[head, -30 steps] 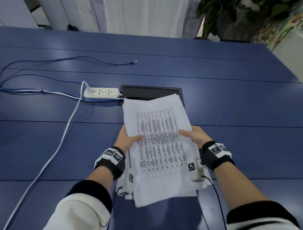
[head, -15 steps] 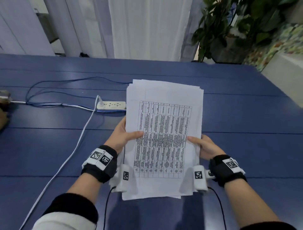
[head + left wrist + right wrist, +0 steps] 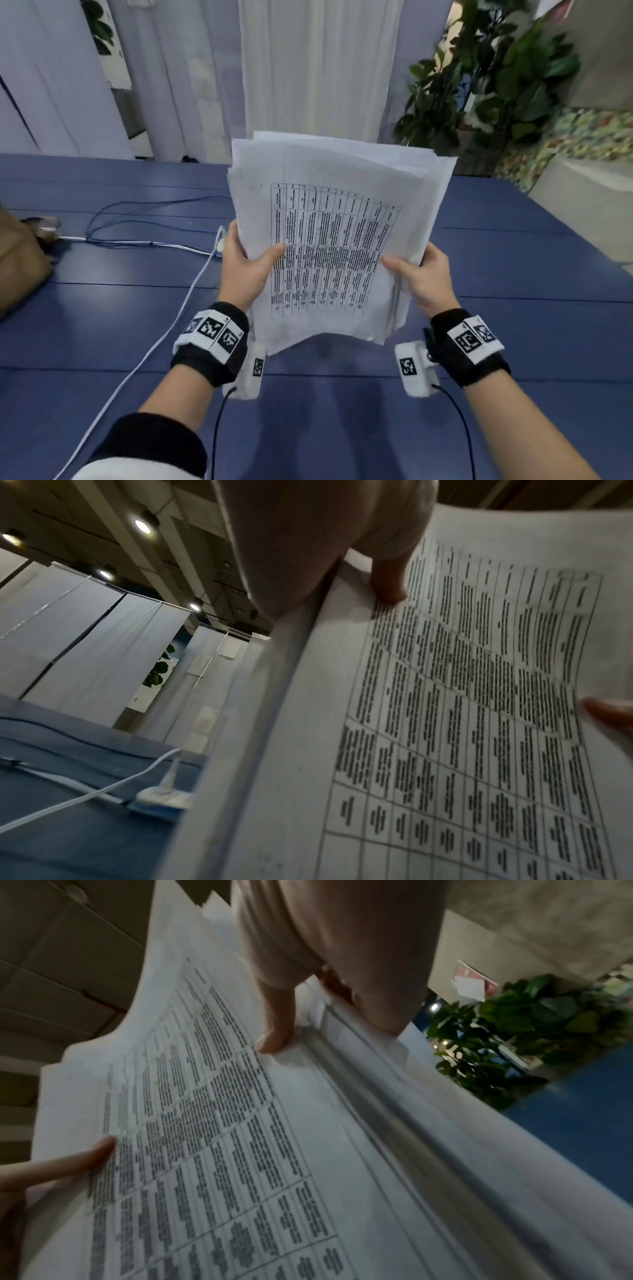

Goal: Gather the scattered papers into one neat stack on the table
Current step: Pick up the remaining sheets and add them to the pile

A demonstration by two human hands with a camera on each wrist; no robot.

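Observation:
A stack of white papers (image 3: 335,236) with a printed table on the top sheet stands nearly upright above the blue table (image 3: 513,325), its sheet edges uneven. My left hand (image 3: 245,265) grips its left edge, thumb on the front sheet. My right hand (image 3: 423,274) grips the right edge the same way. The left wrist view shows the papers (image 3: 445,723) close up with my left hand (image 3: 387,588) thumb on the table print. In the right wrist view my right hand (image 3: 277,1039) thumb presses the front of the papers (image 3: 240,1150). The fingers behind the stack are hidden.
A white cable (image 3: 164,335) and blue wires (image 3: 137,209) run across the table's left half to a plug (image 3: 161,796) beside the stack. A brown object (image 3: 17,260) sits at the far left edge. Plants (image 3: 479,85) and curtains stand behind the table.
Both hands have lifted the stack off the table and tipped it from lying flat to nearly upright. The view has tilted upward, and the power strip is now hidden behind the papers.

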